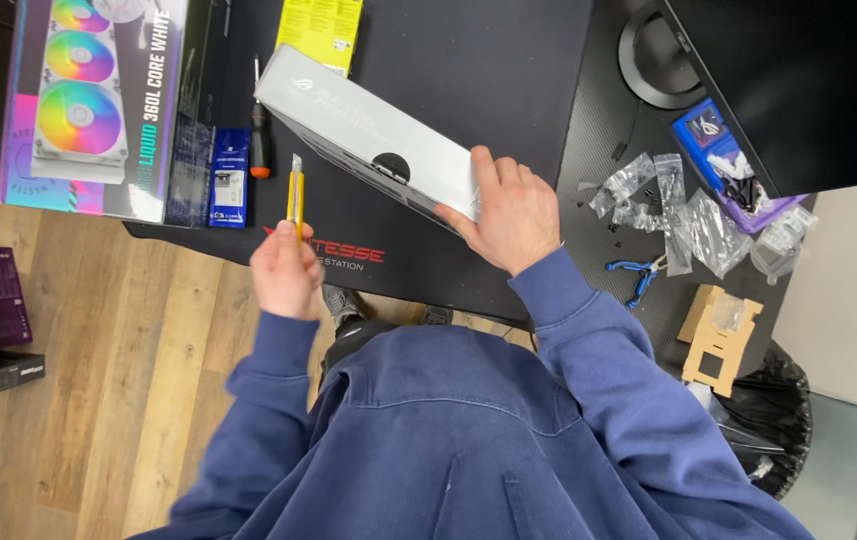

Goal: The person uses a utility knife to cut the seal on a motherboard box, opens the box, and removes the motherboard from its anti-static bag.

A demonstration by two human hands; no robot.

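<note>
Yellow utility knife in left hand; right hand steadies grey box.

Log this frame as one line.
left hand: holds yellow utility knife upright | right hand: steadies grey box | black desk mat

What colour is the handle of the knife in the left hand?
Yellow. The utility knife, held blade-up in the left hand, shows best in the head view.
</note>
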